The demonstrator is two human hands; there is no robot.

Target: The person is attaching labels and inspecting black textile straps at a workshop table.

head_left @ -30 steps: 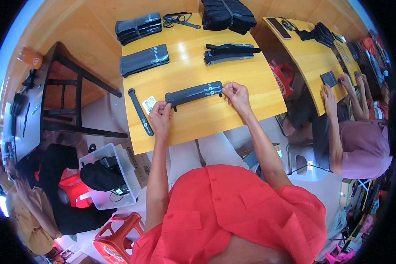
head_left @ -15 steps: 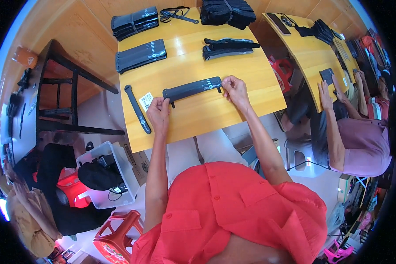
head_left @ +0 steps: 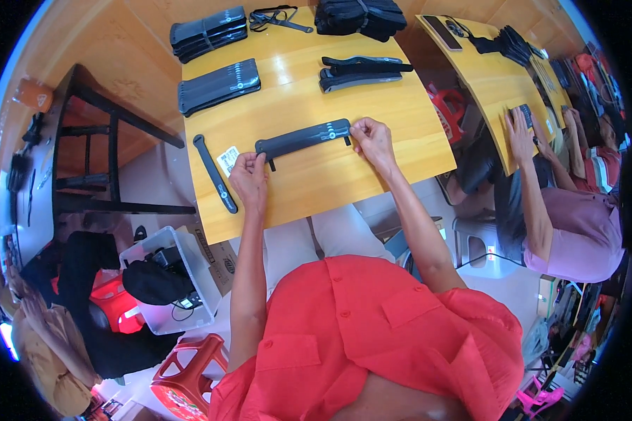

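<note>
A long flat black band [head_left: 302, 138] with pale printing near its right end lies across the yellow table [head_left: 309, 186] in front of me. Two short dark tabs stick out below its near edge. At its left end, my left hand [head_left: 248, 177] pinches the corner between thumb and fingers. The right end is pinched by my right hand [head_left: 373, 144]. Left of my left hand lies a narrow black strap [head_left: 215, 175] with a rounded, holed tip, slanting toward the table's near edge. A white printed label [head_left: 227, 161] sits between strap and band.
Behind the band are a stack of black bands [head_left: 219, 87] and some folded black straps [head_left: 364, 74]. Tied black bundles [head_left: 209, 34] stand along the far edge. A black stool [head_left: 112, 140] and a clear bin [head_left: 168, 281] are at left. Co-workers sit at another table [head_left: 481, 91] right.
The view has shifted slightly, moving the tabletop a little left in the picture. Both hands keep the same pinch on the band. At right, a co-worker's hand has moved onto a small dark piece.
</note>
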